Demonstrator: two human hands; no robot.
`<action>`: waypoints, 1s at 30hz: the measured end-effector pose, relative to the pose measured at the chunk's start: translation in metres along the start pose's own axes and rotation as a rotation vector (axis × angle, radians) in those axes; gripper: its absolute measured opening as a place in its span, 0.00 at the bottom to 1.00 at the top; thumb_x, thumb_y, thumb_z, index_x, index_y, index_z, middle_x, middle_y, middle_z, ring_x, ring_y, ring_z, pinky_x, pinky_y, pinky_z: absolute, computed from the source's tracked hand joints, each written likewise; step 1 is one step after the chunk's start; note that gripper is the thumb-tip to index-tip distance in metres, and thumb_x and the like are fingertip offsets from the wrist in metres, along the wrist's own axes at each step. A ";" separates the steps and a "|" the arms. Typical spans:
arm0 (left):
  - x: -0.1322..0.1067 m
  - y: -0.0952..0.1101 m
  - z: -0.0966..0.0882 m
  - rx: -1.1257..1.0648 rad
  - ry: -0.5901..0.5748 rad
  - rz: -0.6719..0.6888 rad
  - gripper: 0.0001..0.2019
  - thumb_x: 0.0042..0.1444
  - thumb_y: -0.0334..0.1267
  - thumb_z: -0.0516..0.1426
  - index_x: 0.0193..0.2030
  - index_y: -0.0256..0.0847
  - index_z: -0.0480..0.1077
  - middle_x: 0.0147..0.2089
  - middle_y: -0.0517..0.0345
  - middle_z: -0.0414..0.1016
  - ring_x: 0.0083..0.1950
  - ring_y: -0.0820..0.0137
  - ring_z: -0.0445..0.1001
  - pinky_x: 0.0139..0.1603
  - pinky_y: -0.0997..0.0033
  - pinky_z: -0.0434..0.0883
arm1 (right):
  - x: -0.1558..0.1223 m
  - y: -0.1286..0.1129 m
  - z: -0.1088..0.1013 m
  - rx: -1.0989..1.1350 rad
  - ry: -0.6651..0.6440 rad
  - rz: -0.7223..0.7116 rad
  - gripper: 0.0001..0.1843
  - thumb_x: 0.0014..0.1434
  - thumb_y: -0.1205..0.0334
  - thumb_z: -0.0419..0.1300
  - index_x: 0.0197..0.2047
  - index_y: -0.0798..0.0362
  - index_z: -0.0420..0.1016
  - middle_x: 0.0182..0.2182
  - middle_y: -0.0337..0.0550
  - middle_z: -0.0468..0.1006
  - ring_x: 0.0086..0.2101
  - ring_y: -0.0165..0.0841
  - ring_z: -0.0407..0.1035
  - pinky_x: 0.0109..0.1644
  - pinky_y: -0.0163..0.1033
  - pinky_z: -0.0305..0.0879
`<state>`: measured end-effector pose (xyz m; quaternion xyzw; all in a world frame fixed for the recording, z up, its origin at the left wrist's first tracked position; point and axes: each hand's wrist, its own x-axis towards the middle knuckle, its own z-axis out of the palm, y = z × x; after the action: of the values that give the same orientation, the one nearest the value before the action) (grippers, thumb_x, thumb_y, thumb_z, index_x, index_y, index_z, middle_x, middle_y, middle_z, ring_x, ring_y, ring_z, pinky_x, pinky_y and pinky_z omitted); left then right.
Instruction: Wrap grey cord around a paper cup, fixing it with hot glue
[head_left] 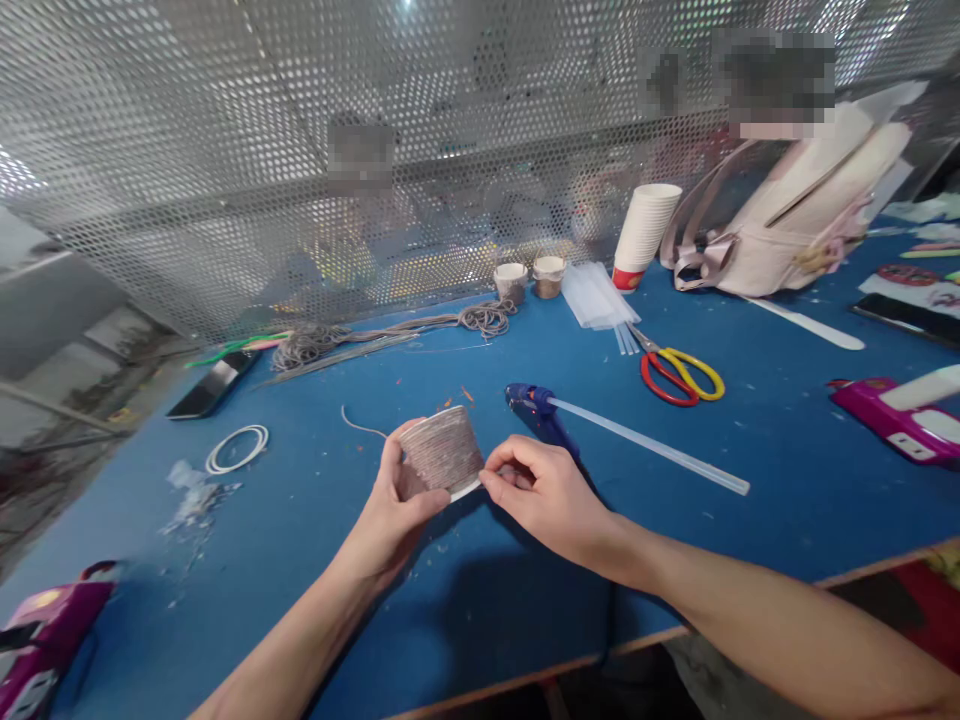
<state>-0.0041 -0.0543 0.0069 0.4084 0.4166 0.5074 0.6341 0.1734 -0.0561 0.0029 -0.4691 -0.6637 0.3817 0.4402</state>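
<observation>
A paper cup (444, 450) wound with grey-brown cord lies tilted in my left hand (397, 510), its thumb and fingers closed round it and its white rim facing down to the right. A loose cord end (363, 428) trails on the table left of the cup. My right hand (551, 498) is closed in a pinch right at the rim; whatever sits between the fingertips is too small to make out. Just beyond that hand lies a blue glue gun (534, 400), a long clear glue stick (652, 442) jutting from it to the right.
Scissors (681, 376) with red and yellow handles lie behind the glue stick, near clear glue sticks (598, 296) and stacked paper cups (646, 235). Cord bundles (307, 346), two wrapped cups (548, 278), a phone (214, 385) and a pale backpack (780, 225) line the mesh partition (247, 200).
</observation>
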 end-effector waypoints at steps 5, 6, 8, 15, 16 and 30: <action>-0.002 0.002 0.001 -0.020 -0.001 -0.021 0.36 0.38 0.34 0.69 0.56 0.49 0.63 0.53 0.54 0.74 0.55 0.58 0.73 0.61 0.54 0.66 | 0.000 -0.003 -0.001 0.012 -0.005 -0.001 0.05 0.55 0.63 0.59 0.27 0.53 0.70 0.21 0.34 0.68 0.24 0.26 0.62 0.29 0.33 0.59; -0.002 0.002 0.001 -0.027 0.001 -0.024 0.35 0.38 0.34 0.69 0.56 0.49 0.63 0.54 0.54 0.74 0.56 0.58 0.72 0.61 0.54 0.66 | 0.001 -0.003 -0.001 0.015 -0.004 0.003 0.05 0.54 0.63 0.59 0.27 0.53 0.70 0.21 0.34 0.67 0.24 0.26 0.62 0.29 0.33 0.59; -0.002 0.002 0.001 -0.039 0.002 -0.026 0.36 0.38 0.34 0.69 0.56 0.49 0.63 0.55 0.53 0.73 0.57 0.58 0.72 0.62 0.54 0.65 | 0.001 -0.003 -0.001 0.024 -0.004 0.011 0.05 0.54 0.63 0.59 0.27 0.53 0.71 0.21 0.34 0.67 0.23 0.26 0.62 0.29 0.32 0.59; -0.001 0.002 -0.003 -0.036 0.002 -0.016 0.37 0.37 0.34 0.69 0.56 0.51 0.63 0.54 0.54 0.73 0.54 0.58 0.73 0.60 0.52 0.66 | 0.001 -0.001 0.000 0.043 -0.006 0.002 0.04 0.53 0.66 0.58 0.27 0.53 0.71 0.21 0.34 0.67 0.23 0.25 0.61 0.28 0.31 0.59; -0.002 0.002 -0.003 -0.034 0.005 -0.014 0.37 0.37 0.34 0.69 0.57 0.52 0.63 0.54 0.55 0.73 0.55 0.58 0.73 0.60 0.53 0.66 | 0.001 -0.001 0.000 0.043 -0.005 0.002 0.04 0.53 0.66 0.58 0.27 0.53 0.71 0.21 0.33 0.67 0.23 0.25 0.61 0.28 0.31 0.58; -0.002 0.007 0.000 -0.076 -0.002 -0.043 0.40 0.38 0.29 0.67 0.58 0.60 0.61 0.53 0.61 0.73 0.51 0.63 0.75 0.59 0.55 0.66 | 0.001 -0.001 0.002 0.061 -0.021 0.031 0.04 0.53 0.64 0.59 0.28 0.53 0.71 0.21 0.33 0.66 0.23 0.25 0.60 0.28 0.32 0.57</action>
<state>-0.0064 -0.0550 0.0136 0.3754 0.4051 0.5089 0.6603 0.1713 -0.0558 0.0035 -0.4617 -0.6489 0.4136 0.4412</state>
